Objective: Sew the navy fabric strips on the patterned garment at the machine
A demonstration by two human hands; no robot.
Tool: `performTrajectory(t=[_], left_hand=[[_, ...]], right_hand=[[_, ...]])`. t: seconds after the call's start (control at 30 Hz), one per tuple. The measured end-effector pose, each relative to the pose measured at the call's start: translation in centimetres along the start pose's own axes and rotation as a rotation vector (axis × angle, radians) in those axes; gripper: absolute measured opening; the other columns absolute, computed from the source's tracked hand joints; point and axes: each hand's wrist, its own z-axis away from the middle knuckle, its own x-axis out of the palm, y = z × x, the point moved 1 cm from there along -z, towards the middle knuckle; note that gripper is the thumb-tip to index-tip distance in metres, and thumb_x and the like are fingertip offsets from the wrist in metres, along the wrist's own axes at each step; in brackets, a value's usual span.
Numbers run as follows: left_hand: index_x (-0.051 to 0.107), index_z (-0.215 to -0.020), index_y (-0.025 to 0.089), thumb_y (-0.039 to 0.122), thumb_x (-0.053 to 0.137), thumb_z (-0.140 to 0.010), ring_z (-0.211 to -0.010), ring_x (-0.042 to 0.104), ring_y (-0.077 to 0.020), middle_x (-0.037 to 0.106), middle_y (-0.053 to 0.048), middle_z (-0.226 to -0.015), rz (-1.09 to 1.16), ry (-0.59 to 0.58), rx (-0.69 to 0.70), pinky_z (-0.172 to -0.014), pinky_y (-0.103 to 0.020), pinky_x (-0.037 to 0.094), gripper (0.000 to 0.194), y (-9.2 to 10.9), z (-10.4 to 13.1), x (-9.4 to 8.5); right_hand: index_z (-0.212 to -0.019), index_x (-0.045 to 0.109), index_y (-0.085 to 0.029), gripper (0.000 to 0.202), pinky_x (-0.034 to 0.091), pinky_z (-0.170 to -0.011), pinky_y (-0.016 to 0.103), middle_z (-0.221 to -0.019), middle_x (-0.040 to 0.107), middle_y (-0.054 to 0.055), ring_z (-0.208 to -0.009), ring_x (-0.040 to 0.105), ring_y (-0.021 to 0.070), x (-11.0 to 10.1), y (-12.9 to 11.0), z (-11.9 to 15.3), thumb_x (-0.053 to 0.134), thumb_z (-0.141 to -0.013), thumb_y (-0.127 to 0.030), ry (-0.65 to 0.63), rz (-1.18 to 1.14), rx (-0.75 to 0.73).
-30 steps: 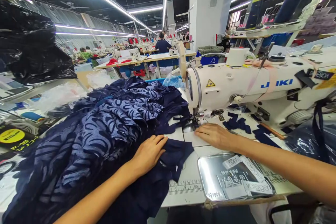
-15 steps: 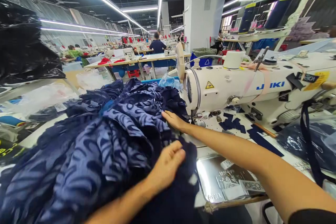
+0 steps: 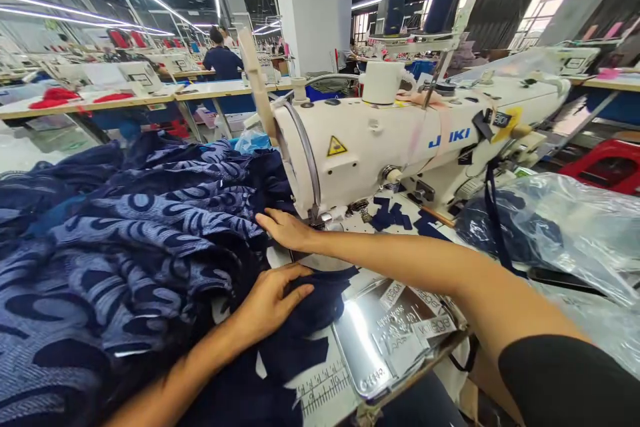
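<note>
A large heap of navy fabric with a light-blue swirl pattern [image 3: 145, 233] fills the left side. My right hand [image 3: 287, 230] reaches in from the right just below the sewing machine's needle area; its stretched fingers touch the heap's right edge. Closer to me, my left hand [image 3: 273, 297] rests on plain navy cloth [image 3: 320, 297], thumb apart from the extended fingers. Some of its fingertips are hidden by the hand. The white sewing machine [image 3: 360, 153] stands just beyond both hands.
Small navy fabric pieces [image 3: 390, 213] lie under the machine arm. A shiny metal plate [image 3: 360, 340] with labels and a printed ruler scale [image 3: 325, 387] are at the front. Clear plastic bags [image 3: 575, 227] sit right, near a red stool [image 3: 607, 167]. Another person [image 3: 223, 60] sits farther back.
The view has turned right and closer to the machine. My left hand has gone from curled to spread on the plain navy cloth. My right hand stays at the heap's edge.
</note>
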Motion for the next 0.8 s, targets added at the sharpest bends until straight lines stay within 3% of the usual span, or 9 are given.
performTrajectory(t=[0.1,0.17,0.33,0.47,0.53,0.63,0.7,0.8], left_hand=[[0.051,-0.113,0.019,0.028,0.043,-0.084,-0.09,0.056,-0.0169,0.057,-0.007,-0.106,-0.272,0.152,0.115,-0.08,-0.028,0.046,0.032,1.0,1.5,0.9],[0.05,-0.114,0.02,0.027,0.042,-0.085,-0.089,0.056,-0.0167,0.054,-0.008,-0.112,-0.445,0.204,0.172,-0.078,-0.028,0.047,0.032,1.9,2.4,1.5],[0.055,-0.104,0.019,0.019,0.046,-0.081,-0.071,0.055,-0.0154,0.059,-0.005,-0.092,-0.735,0.114,0.108,-0.064,-0.026,0.046,0.025,3.8,2.9,2.4],[0.057,-0.078,0.016,0.018,0.044,-0.08,-0.072,0.052,-0.0166,0.057,-0.005,-0.08,-0.748,0.109,0.044,-0.065,-0.028,0.042,0.013,4.8,2.8,1.4],[0.054,-0.072,0.016,0.022,0.043,-0.08,-0.076,0.051,-0.0183,0.056,-0.005,-0.079,-0.707,0.146,0.057,-0.068,-0.03,0.04,0.015,5.4,2.4,0.2],[0.05,-0.07,0.016,0.031,0.037,-0.082,-0.066,0.048,-0.0158,0.053,-0.001,-0.067,-0.474,0.171,-0.006,-0.064,-0.029,0.038,0.023,6.3,0.7,-1.1],[0.048,-0.067,0.016,0.036,0.037,-0.08,-0.058,0.044,-0.013,0.048,0.001,-0.061,-0.255,0.196,-0.073,-0.056,-0.025,0.037,0.026,6.6,-1.2,-0.8],[0.045,-0.063,0.017,0.041,0.043,-0.073,-0.053,0.04,-0.011,0.044,0.003,-0.056,0.082,0.208,-0.13,-0.048,-0.021,0.033,0.026,6.6,-4.1,1.4]], right_hand=[[-0.099,0.056,-0.012,0.037,0.039,-0.089,0.032,-0.102,0.06,0.008,-0.1,0.053,0.018,-1.7,0.3,3.2,0.03,-0.092,-0.038,-0.164,-0.073,0.02],[-0.096,0.057,-0.013,0.037,0.04,-0.09,0.031,-0.102,0.06,0.007,-0.099,0.054,0.0163,-2.8,0.9,5.2,0.029,-0.093,-0.037,-0.239,-0.162,-0.01],[-0.103,0.055,-0.011,0.033,0.04,-0.092,0.029,-0.107,0.059,0.01,-0.101,0.055,0.0148,-5.4,2.8,9.2,0.029,-0.093,-0.027,-0.301,-0.3,0.016],[-0.105,0.056,-0.01,0.028,0.039,-0.092,0.032,-0.107,0.06,0.01,-0.102,0.054,0.0166,-7.5,2.7,11.6,0.035,-0.09,-0.021,-0.249,-0.061,-0.073],[-0.105,0.056,-0.01,0.026,0.04,-0.09,0.031,-0.107,0.06,0.01,-0.101,0.054,0.0166,-7.8,1.9,12.6,0.038,-0.088,-0.017,-0.285,0.102,-0.174],[-0.101,0.057,-0.011,0.022,0.043,-0.082,0.029,-0.101,0.061,0.01,-0.093,0.056,0.0172,-6.7,0.1,13.9,0.042,-0.087,-0.019,-0.432,0.337,-0.366],[-0.095,0.058,-0.009,0.022,0.043,-0.079,0.029,-0.094,0.062,0.01,-0.088,0.056,0.0188,-5.5,-1.3,14.7,0.044,-0.086,-0.024,-0.508,0.496,-0.496],[-0.088,0.059,-0.008,0.024,0.044,-0.073,0.029,-0.084,0.063,0.009,-0.081,0.057,0.0198,-4.1,-2.8,15.6,0.045,-0.086,-0.028,-0.588,0.652,-0.639]])
